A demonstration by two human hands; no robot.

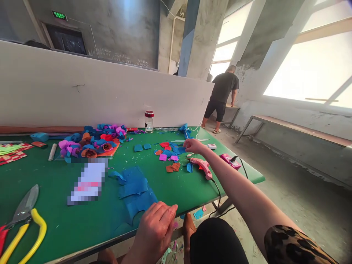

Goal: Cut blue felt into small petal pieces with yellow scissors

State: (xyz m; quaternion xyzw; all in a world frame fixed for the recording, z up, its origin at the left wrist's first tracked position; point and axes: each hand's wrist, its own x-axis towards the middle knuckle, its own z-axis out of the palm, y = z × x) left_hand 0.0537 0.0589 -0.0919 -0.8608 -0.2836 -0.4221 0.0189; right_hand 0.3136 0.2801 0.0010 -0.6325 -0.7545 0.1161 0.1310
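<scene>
While the left hand and right hand curl half-closed, any hold unclear, lowering the right could knock the nearby glue gun.

Before me on the table, shears lie left, glue gun right — cut pieces between, jar behind them.

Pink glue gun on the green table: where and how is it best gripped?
Probably by the handle, the right hand coming from the near right: the pink glue gun lies flat, handle toward the table's near edge, nozzle pointing left, away from that grip.
</scene>
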